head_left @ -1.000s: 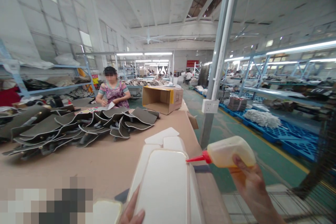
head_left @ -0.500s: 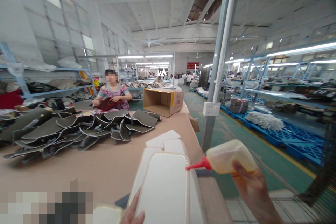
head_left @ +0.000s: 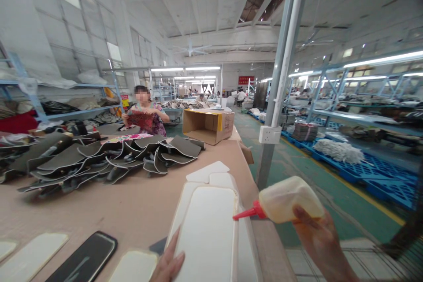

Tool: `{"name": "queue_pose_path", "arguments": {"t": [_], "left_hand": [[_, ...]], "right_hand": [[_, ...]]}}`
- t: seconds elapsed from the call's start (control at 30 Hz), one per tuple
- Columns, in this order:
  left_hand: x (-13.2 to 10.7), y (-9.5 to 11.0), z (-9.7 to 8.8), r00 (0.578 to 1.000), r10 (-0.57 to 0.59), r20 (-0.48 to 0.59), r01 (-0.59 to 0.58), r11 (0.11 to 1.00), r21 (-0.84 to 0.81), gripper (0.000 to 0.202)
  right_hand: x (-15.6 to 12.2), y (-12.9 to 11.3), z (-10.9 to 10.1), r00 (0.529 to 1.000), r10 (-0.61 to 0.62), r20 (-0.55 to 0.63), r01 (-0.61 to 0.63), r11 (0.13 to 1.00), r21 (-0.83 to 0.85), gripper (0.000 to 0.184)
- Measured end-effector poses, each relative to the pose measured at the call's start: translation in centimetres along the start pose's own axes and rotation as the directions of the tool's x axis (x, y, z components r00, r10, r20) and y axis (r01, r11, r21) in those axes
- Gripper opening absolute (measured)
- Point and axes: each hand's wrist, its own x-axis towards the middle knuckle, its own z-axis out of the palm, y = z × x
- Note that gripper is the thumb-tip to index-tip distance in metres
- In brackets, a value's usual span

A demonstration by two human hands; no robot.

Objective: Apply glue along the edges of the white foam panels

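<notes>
head cam | faces forward over table point(head_left: 132, 202) | hands near bottom edge

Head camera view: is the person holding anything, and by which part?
The right hand grips the squeeze bottle by its rear body, red nozzle pointing away. The left hand only rests on the white panel.

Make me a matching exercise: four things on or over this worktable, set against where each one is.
1. glue bottle
2. white panel
3. cardboard box
4. grey cut pieces

A. heaped on the table, left side
B. gripped in the right hand, red nozzle at the panel's edge
C. open, at the far end
D. under the left hand fingertips

Pairs: 1-B, 2-D, 3-C, 4-A.
</notes>
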Motion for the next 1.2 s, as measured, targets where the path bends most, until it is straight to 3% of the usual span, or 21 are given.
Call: {"name": "queue_pose_path", "arguments": {"t": [0.33, 0.6, 0.9, 1.03, 1.2], "left_hand": [[-0.1, 0.1, 0.0, 0.998, -0.064, -0.021, 0.064, 0.998, -0.002, 0.073], [0.4, -0.7, -0.1, 0.996, -0.089, 0.020, 0.090, 0.994, -0.067, 0.077], [1.3, -0.5, -0.4, 0.987, -0.049, 0.151, 0.063, 0.994, -0.091, 0.075], [1.7, -0.8, -0.5, 0.971, -0.071, 0.228, 0.113, 0.978, -0.178, 0.082], [2.0, -0.9, -0.6, 0.965, -0.099, 0.243, 0.143, 0.974, -0.174, 0.085]], "right_hand": [[-0.7, -0.4, 0.4, 0.999, 0.036, 0.007, -0.036, 0.999, -0.012, 0.067], [-1.4, -0.4, 0.4, 0.998, 0.069, 0.012, -0.069, 0.998, -0.012, 0.067], [-2.2, -0.4, 0.2, 0.993, 0.116, 0.024, -0.115, 0.993, -0.009, 0.076], [-2.7, -0.5, 0.1, 0.985, 0.174, -0.005, -0.174, 0.985, 0.001, 0.081], [-3.2, -0.7, 0.4, 0.977, 0.212, 0.002, -0.212, 0.977, 0.020, 0.084]]}}
